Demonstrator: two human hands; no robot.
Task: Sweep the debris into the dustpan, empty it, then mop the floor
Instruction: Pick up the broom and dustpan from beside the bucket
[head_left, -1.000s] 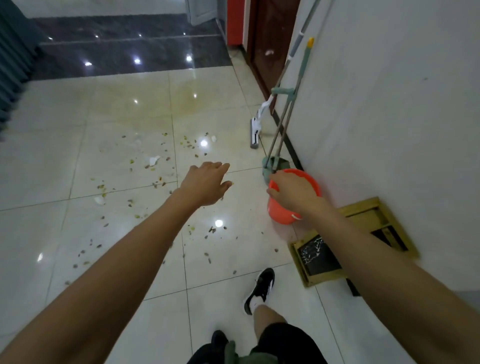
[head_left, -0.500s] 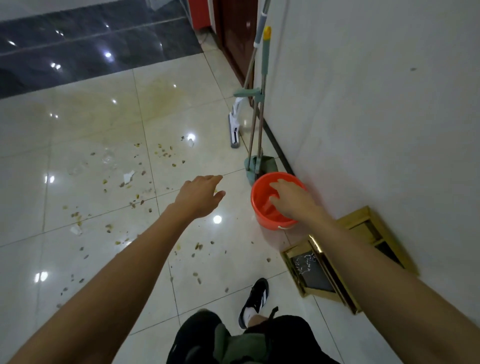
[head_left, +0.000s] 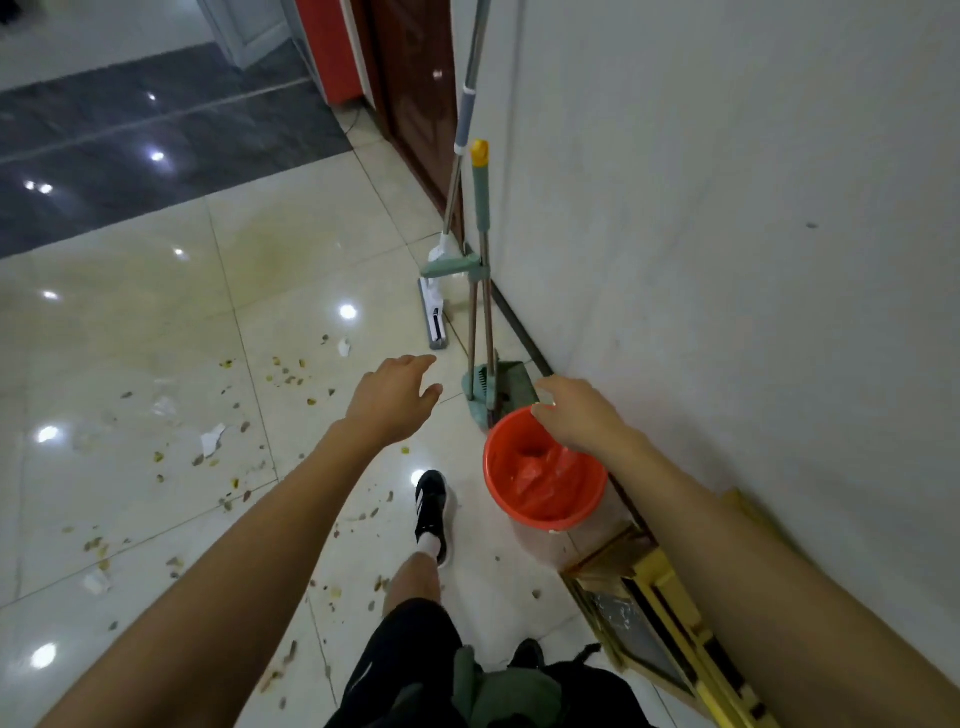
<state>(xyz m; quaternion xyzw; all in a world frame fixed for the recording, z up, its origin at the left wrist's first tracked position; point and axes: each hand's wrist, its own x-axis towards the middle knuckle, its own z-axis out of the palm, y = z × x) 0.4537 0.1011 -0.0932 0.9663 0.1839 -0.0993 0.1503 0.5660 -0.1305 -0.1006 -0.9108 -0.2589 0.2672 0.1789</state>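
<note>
Nothing swept yet, by the look: debris lying scattered over the floor tiles, left of centre. Broom & dustpan standing clipped together vs. the wall, mop leaning just behind. All 3 steps left, I judge.

Both hands empty, fingers loosely spread: left hand reaching twd the broom set, right hand hovering at the far rim of the orange bucket. Bucket sitting near the dustpan; holding only a crumpled red liner, far as visible.
</note>
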